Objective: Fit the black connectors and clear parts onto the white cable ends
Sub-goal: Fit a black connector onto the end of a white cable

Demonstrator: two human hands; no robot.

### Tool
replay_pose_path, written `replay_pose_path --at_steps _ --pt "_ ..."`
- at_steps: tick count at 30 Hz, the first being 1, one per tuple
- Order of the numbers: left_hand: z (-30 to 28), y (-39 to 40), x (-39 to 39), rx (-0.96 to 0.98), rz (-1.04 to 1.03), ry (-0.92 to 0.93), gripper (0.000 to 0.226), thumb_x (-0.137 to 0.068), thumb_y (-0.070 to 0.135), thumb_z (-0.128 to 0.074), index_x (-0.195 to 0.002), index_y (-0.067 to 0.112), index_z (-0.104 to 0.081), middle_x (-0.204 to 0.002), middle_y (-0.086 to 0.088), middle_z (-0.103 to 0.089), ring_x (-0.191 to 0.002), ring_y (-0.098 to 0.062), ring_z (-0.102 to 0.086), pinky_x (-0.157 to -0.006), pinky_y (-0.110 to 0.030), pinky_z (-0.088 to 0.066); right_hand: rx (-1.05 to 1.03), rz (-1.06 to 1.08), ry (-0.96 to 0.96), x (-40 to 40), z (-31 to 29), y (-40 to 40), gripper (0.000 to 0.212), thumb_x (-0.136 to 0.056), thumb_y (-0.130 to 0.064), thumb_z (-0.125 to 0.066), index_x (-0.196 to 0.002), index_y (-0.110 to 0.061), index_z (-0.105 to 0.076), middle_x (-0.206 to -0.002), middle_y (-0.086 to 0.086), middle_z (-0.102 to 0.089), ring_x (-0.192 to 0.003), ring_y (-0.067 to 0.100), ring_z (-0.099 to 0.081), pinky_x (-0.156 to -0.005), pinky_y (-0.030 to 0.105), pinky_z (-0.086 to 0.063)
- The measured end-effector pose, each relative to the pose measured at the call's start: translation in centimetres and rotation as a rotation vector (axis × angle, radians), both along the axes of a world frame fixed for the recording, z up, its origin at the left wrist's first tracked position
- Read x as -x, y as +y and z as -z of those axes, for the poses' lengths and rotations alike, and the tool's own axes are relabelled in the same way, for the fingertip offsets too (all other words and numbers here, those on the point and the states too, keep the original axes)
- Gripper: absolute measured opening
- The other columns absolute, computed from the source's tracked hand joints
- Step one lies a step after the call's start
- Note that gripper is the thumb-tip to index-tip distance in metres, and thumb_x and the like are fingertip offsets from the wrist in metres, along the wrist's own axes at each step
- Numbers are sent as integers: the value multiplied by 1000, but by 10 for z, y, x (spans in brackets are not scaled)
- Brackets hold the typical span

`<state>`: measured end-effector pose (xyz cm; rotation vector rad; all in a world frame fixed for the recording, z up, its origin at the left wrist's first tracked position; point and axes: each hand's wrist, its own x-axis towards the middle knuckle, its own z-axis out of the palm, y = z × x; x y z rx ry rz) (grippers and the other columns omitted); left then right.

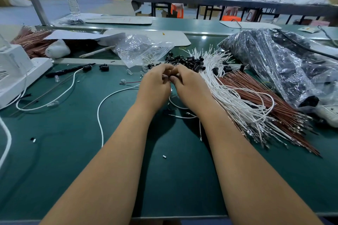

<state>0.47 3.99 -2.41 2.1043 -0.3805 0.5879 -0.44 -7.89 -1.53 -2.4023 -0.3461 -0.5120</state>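
My left hand (pixel 155 86) and my right hand (pixel 190 86) meet fingertip to fingertip over the green table, fingers curled round a small part that they mostly hide. A white cable (pixel 175 105) hangs from between them and loops on the mat below. A heap of black connectors (pixel 188 61) lies just beyond my fingers. Loose clear parts (pixel 129 72) are scattered left of it. A thick bundle of white cables (pixel 232 97) fans out to the right of my right hand.
A clear bag of small parts (pixel 140 49) lies behind the heap, a large bag of black parts (pixel 278 60) at the right. Brown wires (pixel 274 107) lie beside the white bundle. Finished white cables (pixel 73 86), a pen-like tool (pixel 69 69) and a white box (pixel 16 71) occupy the left.
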Motion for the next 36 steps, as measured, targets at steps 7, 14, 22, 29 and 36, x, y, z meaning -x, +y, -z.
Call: replay_pose_path --at_steps 7,14,22,29,36 --pt "2 13 -6 -76 -209 6 25 -88 2 -52 -105 9 -68 -101 -9 -71 -96 -27 -63 -83 -38 -50 -37 80 -47 -4 2 -7 11 -98 -23 -52 -100 -17 -61 -79 -6 -59 -72 15 -52 -56 27 -32" --pt "-2 5 2 -45 -71 -113 18 -86 5 -64 -101 6 -73 -97 -8 -72 -89 -22 -65 -80 -27 -48 -203 9 -66 -5 2 -6 10 -90 -19 -64 -101 -19 -63 -75 -12 -57 -71 6 -55 -65 19 -43" --pt "-2 8 0 23 -89 -91 16 -85 5 -64 -96 8 -74 -84 -3 -71 -75 -12 -58 -68 -16 -41 -322 65 -52 -2 -3 -6 8 -89 -16 -62 -88 -24 -63 -72 -16 -61 -70 -1 -58 -66 14 -45" --pt "-1 8 -2 40 -91 -89 15 -87 6 -63 -96 9 -74 -73 9 -60 -60 0 -50 -60 -1 -32 -378 92 -9 -2 -7 -7 8 -94 -19 -61 -90 -15 -67 -77 -3 -65 -74 17 -62 -76 37 -53" --pt "0 8 -3 28 -78 -88 13 -87 6 -61 -89 9 -73 -64 14 -55 -57 9 -50 -56 -5 -32 -508 87 -16 0 -12 -8 12 -90 -6 -64 -85 -18 -66 -76 0 -67 -76 26 -67 -77 43 -56"
